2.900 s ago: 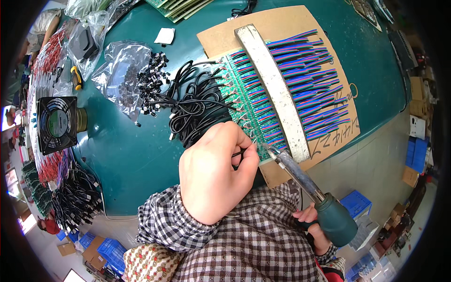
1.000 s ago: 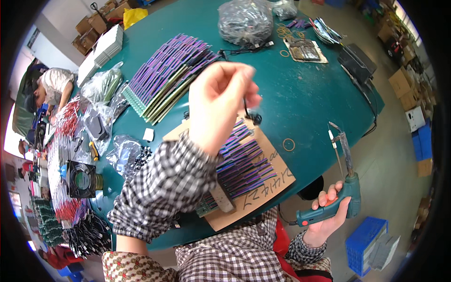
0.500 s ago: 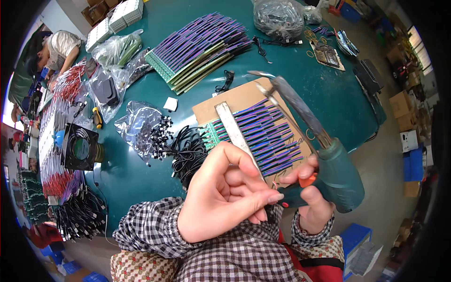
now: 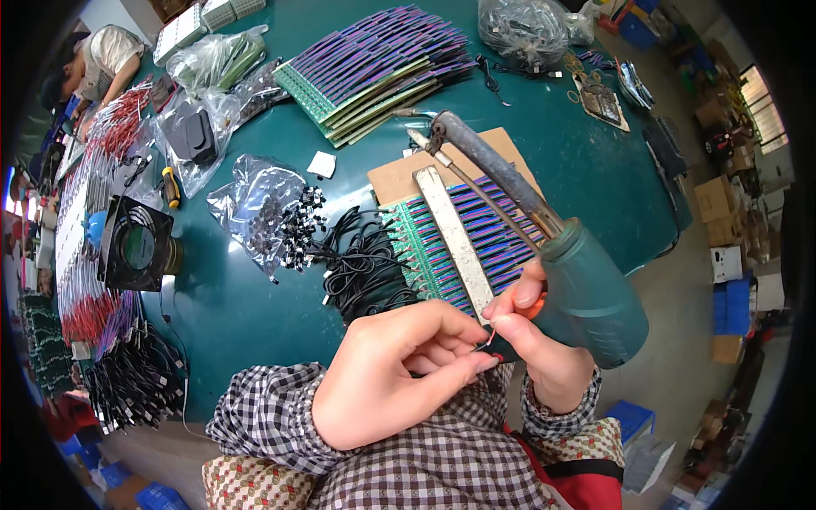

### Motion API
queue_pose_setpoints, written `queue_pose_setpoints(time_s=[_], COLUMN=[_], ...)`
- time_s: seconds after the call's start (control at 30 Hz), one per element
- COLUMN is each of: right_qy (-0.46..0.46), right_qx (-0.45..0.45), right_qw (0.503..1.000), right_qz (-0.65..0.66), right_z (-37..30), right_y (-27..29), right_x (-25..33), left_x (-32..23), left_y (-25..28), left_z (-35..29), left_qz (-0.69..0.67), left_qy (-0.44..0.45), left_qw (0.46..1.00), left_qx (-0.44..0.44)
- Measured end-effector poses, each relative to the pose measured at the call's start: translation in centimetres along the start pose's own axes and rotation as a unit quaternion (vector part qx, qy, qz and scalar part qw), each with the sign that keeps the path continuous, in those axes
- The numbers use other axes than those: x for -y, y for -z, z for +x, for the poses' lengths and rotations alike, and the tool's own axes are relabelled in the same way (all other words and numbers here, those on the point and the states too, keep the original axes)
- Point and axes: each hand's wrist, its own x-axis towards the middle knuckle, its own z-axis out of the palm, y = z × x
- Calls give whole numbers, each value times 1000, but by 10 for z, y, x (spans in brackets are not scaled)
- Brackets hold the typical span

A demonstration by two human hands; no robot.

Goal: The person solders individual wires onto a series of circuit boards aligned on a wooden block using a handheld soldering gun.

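My left hand (image 4: 404, 370) is closed in a pinch on the end of a thin cable (image 4: 486, 343); stripped, reddish strands show at its tip. My right hand (image 4: 548, 353) grips a teal soldering gun (image 4: 599, 293) with an orange trigger, its metal barrel and solder-feed tube pointing away to the upper left. The right thumb and forefinger meet at the cable's tip, beside the left fingertips. Just beyond lies a green circuit board panel (image 4: 418, 246) with rows of blue-purple wires, on cardboard (image 4: 501, 153). A worn metal bar (image 4: 455, 238) rests across it.
Black cables (image 4: 365, 263) lie left of the panel, near a bag of small connectors (image 4: 268, 212). Stacked wired panels (image 4: 374, 68) stand farther back. A fan (image 4: 140, 246), a screwdriver (image 4: 171, 187) and wire bundles (image 4: 93, 319) are at left, where another person (image 4: 110, 64) leans over.
My right thumb and forefinger have come to the cable's tip, meeting the left fingertips. The soldering gun has shifted slightly, and the view has moved a little.
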Motion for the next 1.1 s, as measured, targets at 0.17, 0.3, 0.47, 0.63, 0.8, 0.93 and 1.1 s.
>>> queue_pose_setpoints(time_s=[0.17, 0.3, 0.47, 0.63, 0.8, 0.93, 1.1], right_qy=[-44, -15, -5, 13, 33, -42, 96], right_qx=[-58, -67, 11, 28, 75, -84, 27], right_qw=[997, 997, 1000, 999, 992, 995, 929], right_qz=[15, 25, 22, -9, -96, 27, -355], right_z=[0, -3, -5, -4, 0, -5, -15], right_y=[-3, 3, 9, 16, 32, 26, 21], right_x=[-3, -9, -12, -22, -19, -14, -17], left_x=[7, 10, 14, 15, 20, 20, 28], left_y=[-2, -7, -11, -10, -3, -15, -27], left_z=[0, 3, 5, 6, -3, -1, 3], left_qz=[-14, -7, -28, -34, -18, 172, 285], left_qy=[38, -1, -28, 19, 32, -94, -163], left_qw=[998, 998, 998, 998, 999, 974, 928], left_qx=[-45, -56, -58, -49, -19, -114, -174])
